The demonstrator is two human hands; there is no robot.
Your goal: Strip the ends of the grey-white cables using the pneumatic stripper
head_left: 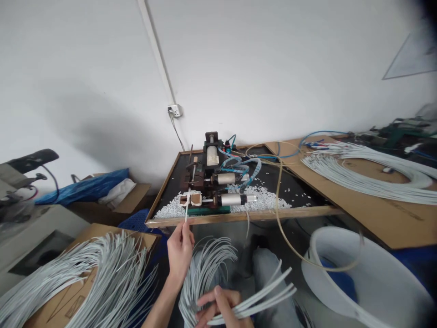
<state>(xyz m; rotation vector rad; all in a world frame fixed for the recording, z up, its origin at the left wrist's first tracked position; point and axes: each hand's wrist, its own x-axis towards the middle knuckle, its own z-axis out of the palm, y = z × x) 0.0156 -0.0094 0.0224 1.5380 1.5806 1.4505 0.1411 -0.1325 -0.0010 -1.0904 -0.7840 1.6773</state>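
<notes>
My left hand [180,249] pinches a thin white cable [186,212] whose end reaches up into the front clamp [195,199] of a small pneumatic machine [212,156]. Low in the view, my right hand [223,310] is wrapped round a bundle of white cables [208,264] lying over my lap. Several cable ends [273,289] from that bundle stick out to the right of the hand. Two silver cylinders [234,199] lie sideways on the machine, with blue air hoses [235,164] behind them.
Small white offcuts [264,198] litter the wood-edged black bench [283,182]. Coiled cables [112,269] rest on cardboard at left; another coil [362,177] lies on cardboard [378,225] at right. A white tub [317,241] stands lower right, and a yellowish hose [279,205] hangs before the bench.
</notes>
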